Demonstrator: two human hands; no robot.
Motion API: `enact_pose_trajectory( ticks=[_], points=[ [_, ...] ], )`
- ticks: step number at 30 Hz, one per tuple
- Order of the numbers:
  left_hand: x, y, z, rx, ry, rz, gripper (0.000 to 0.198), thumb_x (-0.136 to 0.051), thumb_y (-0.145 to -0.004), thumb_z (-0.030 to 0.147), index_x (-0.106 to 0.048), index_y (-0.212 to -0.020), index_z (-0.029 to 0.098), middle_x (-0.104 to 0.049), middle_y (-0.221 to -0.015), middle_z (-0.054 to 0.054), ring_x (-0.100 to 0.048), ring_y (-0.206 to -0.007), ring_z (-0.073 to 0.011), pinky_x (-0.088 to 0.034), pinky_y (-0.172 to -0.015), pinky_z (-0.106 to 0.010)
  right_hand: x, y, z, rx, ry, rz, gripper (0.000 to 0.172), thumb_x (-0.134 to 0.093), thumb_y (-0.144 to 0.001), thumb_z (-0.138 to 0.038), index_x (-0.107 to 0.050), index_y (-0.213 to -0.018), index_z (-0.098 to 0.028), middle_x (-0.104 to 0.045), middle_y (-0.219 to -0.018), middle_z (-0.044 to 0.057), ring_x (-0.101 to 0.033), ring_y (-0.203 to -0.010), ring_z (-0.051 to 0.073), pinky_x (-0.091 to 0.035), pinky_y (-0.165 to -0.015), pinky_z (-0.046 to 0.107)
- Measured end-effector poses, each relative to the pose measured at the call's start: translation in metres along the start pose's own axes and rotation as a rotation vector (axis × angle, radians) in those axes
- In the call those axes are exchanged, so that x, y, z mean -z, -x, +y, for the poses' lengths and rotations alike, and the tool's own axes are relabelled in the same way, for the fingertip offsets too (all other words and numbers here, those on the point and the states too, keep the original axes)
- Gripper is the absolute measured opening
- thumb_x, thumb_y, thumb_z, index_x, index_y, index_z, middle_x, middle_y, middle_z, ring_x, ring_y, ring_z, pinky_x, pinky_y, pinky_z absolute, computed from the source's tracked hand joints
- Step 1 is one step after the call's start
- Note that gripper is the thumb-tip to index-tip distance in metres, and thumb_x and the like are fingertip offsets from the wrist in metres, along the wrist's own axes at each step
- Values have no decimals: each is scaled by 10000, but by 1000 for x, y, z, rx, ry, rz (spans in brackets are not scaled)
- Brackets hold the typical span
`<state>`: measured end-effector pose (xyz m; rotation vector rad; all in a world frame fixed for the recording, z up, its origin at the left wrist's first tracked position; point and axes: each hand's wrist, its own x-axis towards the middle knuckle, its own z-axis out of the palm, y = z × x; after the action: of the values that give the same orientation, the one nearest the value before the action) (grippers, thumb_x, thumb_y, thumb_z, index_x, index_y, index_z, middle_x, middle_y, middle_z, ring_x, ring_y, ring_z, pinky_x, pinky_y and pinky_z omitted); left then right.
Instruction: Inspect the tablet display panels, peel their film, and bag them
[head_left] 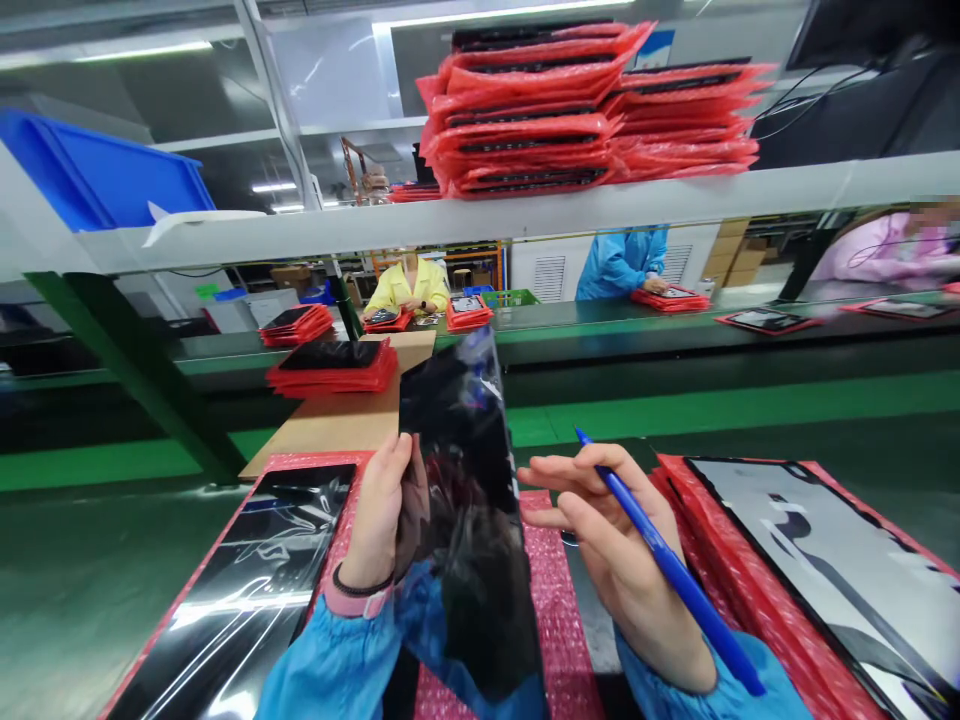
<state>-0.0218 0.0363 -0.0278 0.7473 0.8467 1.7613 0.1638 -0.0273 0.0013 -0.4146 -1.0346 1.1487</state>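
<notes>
My left hand grips the left edge of a glossy black display panel, thumb on the face. The panel is tilted up in front of me and its shiny surface shows reflections. A blue pen lies between the thumb and index finger of my right hand, tip pointing up and away. My right fingertips are beside the panel's right edge; whether they touch it I cannot tell. Below the panel is pink bubble wrap. Another black panel lies on red wrap to the left.
Panels with grey backs are stacked in red wrap at the right. A smaller stack sits on cardboard ahead. Overhead, a white shelf bears red-wrapped stacks and a blue bin. People work across the green bench.
</notes>
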Motion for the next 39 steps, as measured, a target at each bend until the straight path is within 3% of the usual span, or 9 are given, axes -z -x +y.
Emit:
enact_pose_trajectory(
  ticks=[4,7,11,15,18,23,28,33,39],
  points=[
    [3,3,7,-58,-126,-170,273,-739,-767,369,-668,-941,171,-697,-821,12,-626,-651,-94,-499,-644,-175,-1,4,-6,75,118,47,239,-713,-779,-75,-649,-886,-278,-767,-839,-50,-726,-751,96,-592,-654,133],
    [5,6,13,-110,-183,-204,256,-698,-807,373,-651,-985,195,-671,-799,28,-555,-545,-61,-466,-569,-158,0,8,-10,81,164,35,253,-702,-786,-65,-648,-900,-284,-773,-844,-47,-730,-726,93,-589,-655,128],
    [11,10,20,-177,-190,-147,242,-711,-799,359,-632,-967,204,-625,-724,54,-511,-490,-41,-466,-577,-159,2,11,-11,97,233,24,295,-705,-773,-41,-633,-907,-293,-771,-832,-52,-734,-725,95,-585,-677,133],
    [18,15,30,-266,-294,-74,288,-708,-785,419,-610,-937,195,-577,-619,65,-470,-424,-50,-438,-501,-171,-2,11,-9,83,247,101,259,-728,-747,-64,-624,-866,-270,-760,-783,-44,-727,-699,98,-576,-687,137],
    [22,21,36,-406,-459,12,315,-701,-780,441,-627,-940,180,-606,-665,42,-519,-484,-82,-419,-485,-180,-4,11,-9,71,294,164,232,-742,-733,-84,-618,-831,-255,-754,-779,-36,-720,-681,100,-575,-675,138],
    [24,28,46,-662,-757,112,259,-650,-826,423,-684,-835,166,-659,-936,-8,-616,-762,-135,-458,-714,-207,2,9,-9,161,431,124,223,-740,-728,-75,-615,-809,-241,-748,-741,-28,-722,-642,118,-597,-653,164],
    [24,36,50,-745,-861,167,265,-642,-825,427,-690,-879,172,-656,-832,5,-594,-698,-140,-444,-638,-224,-2,10,-7,185,434,199,222,-742,-731,-98,-609,-821,-251,-734,-752,-37,-720,-662,120,-600,-640,170],
    [24,50,49,-989,-991,247,194,-645,-840,311,-681,-705,178,-657,-908,-4,-600,-735,-128,-454,-661,-217,-9,10,-2,254,497,289,227,-762,-712,-102,-617,-812,-246,-739,-755,-43,-722,-670,108,-596,-680,153],
    [17,65,45,-1216,-976,240,276,-679,-798,155,-562,-547,161,-649,-866,2,-603,-629,-78,-448,-532,-178,0,5,4,319,577,286,226,-761,-713,-96,-615,-806,-241,-752,-766,-37,-732,-687,118,-603,-681,156]
  ],
)
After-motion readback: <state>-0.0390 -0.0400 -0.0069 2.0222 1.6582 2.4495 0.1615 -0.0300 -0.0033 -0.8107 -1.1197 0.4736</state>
